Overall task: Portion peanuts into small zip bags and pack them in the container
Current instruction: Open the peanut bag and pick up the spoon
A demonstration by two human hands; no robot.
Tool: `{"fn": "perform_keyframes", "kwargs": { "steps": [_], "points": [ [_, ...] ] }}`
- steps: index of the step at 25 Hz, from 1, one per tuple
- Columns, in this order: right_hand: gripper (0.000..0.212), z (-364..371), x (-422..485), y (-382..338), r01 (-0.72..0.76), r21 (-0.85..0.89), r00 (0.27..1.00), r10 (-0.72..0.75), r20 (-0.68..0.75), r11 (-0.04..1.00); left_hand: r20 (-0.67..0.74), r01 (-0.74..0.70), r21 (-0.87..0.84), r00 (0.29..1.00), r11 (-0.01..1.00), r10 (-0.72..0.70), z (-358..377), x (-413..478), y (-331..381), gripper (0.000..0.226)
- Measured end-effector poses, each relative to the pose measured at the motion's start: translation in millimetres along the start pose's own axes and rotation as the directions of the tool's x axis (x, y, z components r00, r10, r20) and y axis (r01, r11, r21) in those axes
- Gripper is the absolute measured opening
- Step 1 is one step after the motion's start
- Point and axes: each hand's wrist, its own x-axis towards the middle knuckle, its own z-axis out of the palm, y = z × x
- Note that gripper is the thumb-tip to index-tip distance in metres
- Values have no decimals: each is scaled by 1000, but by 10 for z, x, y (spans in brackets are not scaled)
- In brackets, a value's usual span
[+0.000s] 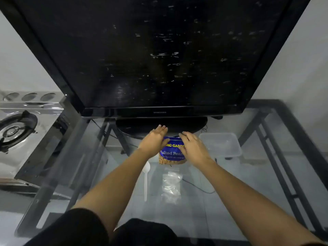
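A blue bag of salted peanuts [171,153] stands upright on the glass table [230,201], just in front of the TV stand. My left hand [154,141] lies against the bag's upper left edge with its fingers straight. My right hand [193,146] covers the bag's upper right side, fingers stretched out and thumb lying on the front. A small stack of clear zip bags [171,187] lies flat on the glass nearer to me. A white plastic spoon [146,180] lies left of the zip bags. An uncovered clear plastic container [230,153] sits right of the peanut bag.
A large black TV [159,50] on a round base [191,124] fills the back of the table. A steel gas stove [17,128] stands to the left, beyond the table edge. A thin black cable [198,188] shows through the glass.
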Motion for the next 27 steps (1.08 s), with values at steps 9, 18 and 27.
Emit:
{"fn": "perform_keyframes", "kwargs": {
  "steps": [9,18,27],
  "points": [
    [85,248,-6,228,167,-198,969,-198,-149,966,218,-41,-67,974,997,55,-55,276,-224,31],
    [56,254,174,182,134,-31,955,-137,-262,990,323,23,-189,945,982,41,-160,430,-212,27],
    [66,259,175,181,140,-28,962,-143,-233,990,449,324,-370,883,871,-138,-183,660,-59,8]
  ]
}}
